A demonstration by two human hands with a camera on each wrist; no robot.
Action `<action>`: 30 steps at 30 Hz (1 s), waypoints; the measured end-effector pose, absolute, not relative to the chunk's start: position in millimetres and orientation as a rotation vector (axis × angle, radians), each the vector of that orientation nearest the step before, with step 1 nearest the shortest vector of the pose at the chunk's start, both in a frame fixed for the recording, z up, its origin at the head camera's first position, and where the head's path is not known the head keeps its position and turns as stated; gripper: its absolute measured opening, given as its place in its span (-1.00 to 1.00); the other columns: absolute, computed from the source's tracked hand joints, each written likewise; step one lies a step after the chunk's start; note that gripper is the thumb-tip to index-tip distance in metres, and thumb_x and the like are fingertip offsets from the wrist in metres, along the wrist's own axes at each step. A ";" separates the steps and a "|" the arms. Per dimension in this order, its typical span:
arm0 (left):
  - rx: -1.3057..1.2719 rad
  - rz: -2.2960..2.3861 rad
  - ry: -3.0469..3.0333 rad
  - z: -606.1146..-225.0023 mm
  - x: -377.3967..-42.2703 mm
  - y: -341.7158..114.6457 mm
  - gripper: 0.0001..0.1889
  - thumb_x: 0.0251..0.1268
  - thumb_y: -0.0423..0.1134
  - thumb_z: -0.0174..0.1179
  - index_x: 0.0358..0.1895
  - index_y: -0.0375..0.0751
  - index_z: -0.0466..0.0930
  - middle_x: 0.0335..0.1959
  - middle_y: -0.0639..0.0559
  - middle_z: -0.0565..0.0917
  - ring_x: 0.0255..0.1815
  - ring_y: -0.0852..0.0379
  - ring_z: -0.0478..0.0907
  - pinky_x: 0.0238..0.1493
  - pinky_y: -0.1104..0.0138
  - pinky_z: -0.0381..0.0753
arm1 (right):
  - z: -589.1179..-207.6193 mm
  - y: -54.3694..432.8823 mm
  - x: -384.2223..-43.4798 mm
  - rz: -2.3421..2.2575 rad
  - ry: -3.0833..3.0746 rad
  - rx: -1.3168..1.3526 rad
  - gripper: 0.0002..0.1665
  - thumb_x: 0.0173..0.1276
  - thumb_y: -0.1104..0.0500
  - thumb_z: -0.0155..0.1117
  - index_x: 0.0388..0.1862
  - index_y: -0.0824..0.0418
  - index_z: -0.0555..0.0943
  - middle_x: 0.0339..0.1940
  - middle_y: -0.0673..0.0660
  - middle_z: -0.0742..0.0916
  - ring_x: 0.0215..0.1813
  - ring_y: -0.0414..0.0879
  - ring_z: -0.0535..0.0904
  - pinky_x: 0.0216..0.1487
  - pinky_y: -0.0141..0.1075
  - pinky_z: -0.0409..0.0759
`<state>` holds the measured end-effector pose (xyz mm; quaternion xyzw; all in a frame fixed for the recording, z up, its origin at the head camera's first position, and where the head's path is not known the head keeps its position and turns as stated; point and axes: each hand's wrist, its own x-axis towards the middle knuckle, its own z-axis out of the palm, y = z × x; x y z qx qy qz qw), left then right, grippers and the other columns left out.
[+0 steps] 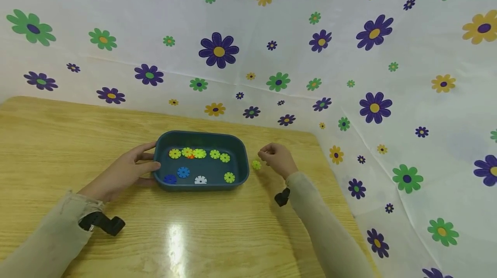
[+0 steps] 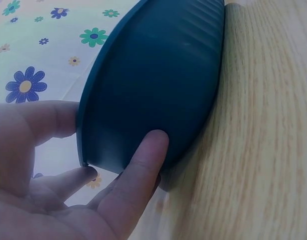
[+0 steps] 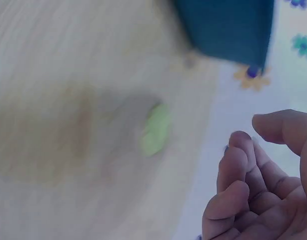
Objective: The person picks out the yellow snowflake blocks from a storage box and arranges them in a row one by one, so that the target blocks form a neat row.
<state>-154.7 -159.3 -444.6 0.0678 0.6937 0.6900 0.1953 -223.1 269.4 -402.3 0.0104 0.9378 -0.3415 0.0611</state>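
Note:
My left hand (image 1: pixel 133 166) grips the left end of a dark teal plastic tray (image 1: pixel 202 186), its thumb and fingers spread round the end wall. In the left wrist view, fingertips lie against the tray's outer side and rim. Inside lie several yellow-green notched discs (image 1: pixel 229 177), a blue disc (image 1: pixel 183 172), a dark blue disc (image 1: pixel 170 179), a white disc (image 1: pixel 200 180) and an orange piece (image 1: pixel 190 155). To the tray's right, my right hand (image 1: pixel 278 159) hovers with loosely bent fingers; a gap shows between thumb and fingers. Below it a yellow-green disc (image 1: pixel 256 165) sits on the table.
The wooden table (image 1: pixel 147 235) ends at a white flower-printed cloth (image 1: pixel 174 14) behind and to the right. Each wrist carries a black strap mount, one at the left wrist (image 1: pixel 102 222) and one at the right wrist (image 1: pixel 282 197).

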 end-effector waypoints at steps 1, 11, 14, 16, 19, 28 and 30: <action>0.191 1.933 1.945 -444.2 -154.6 -159.7 -0.14 0.57 -0.27 0.17 0.71 -0.13 -0.19 0.48 -0.52 0.16 0.18 -0.26 0.62 0.08 0.03 0.76 | -396.9 264.8 -221.9 -1.042 2.848 0.003 -0.73 0.47 -0.02 0.34 -0.05 0.15 0.70 -0.19 0.09 0.75 -0.16 0.04 0.68 -0.16 -0.22 0.67; 0.199 1.920 1.966 -442.1 -153.9 -161.0 -0.15 0.57 -0.25 0.17 0.70 -0.17 -0.18 0.46 -0.52 0.18 0.20 -0.27 0.61 0.08 0.03 0.76 | -366.6 198.7 -220.8 -1.116 2.702 -0.234 -0.62 0.48 0.03 0.37 0.15 0.20 0.69 -0.10 0.15 0.77 -0.07 0.15 0.71 -0.10 -0.09 0.80; 0.203 1.908 1.977 -442.0 -153.6 -159.8 -0.16 0.58 -0.25 0.16 0.70 -0.18 -0.17 0.46 -0.53 0.18 0.19 -0.26 0.61 0.08 0.04 0.76 | -368.8 182.1 -224.0 -1.071 2.656 -0.269 -0.56 0.47 0.03 0.38 0.21 0.23 0.66 -0.08 0.14 0.76 -0.01 0.20 0.72 -0.13 -0.19 0.80; 0.202 1.902 1.981 -442.1 -153.3 -159.2 -0.16 0.58 -0.25 0.16 0.70 -0.19 -0.18 0.47 -0.53 0.18 0.18 -0.25 0.62 0.07 0.04 0.77 | -372.0 172.0 -227.5 -1.049 2.636 -0.287 -0.54 0.47 0.03 0.39 0.22 0.24 0.66 -0.09 0.14 0.77 -0.01 0.21 0.72 -0.14 -0.22 0.79; 0.206 1.914 1.965 -443.1 -153.3 -159.0 -0.15 0.58 -0.25 0.16 0.70 -0.22 -0.19 0.47 -0.54 0.17 0.17 -0.24 0.63 0.08 0.03 0.76 | -376.9 157.1 -232.6 -0.983 2.636 -0.313 -0.56 0.47 0.03 0.38 0.20 0.23 0.68 -0.09 0.11 0.77 -0.03 0.13 0.72 -0.13 -0.23 0.78; 0.191 1.940 1.949 -444.9 -155.0 -159.6 -0.16 0.56 -0.29 0.17 0.70 -0.20 -0.16 0.45 -0.53 0.18 0.14 -0.21 0.64 0.08 0.02 0.76 | -379.9 120.5 -237.5 -0.774 2.654 -0.362 -0.60 0.47 0.02 0.38 0.17 0.18 0.70 -0.02 0.09 0.75 -0.12 -0.08 0.67 -0.04 -0.22 0.73; 0.192 1.950 1.941 -445.0 -155.4 -159.7 -0.17 0.56 -0.31 0.16 0.69 -0.21 -0.15 0.44 -0.53 0.19 0.15 -0.22 0.63 0.08 0.02 0.77 | -377.8 114.0 -236.8 -0.751 2.635 -0.372 -0.58 0.48 0.01 0.37 0.20 0.19 0.68 -0.03 0.08 0.76 -0.13 -0.12 0.67 -0.02 -0.22 0.73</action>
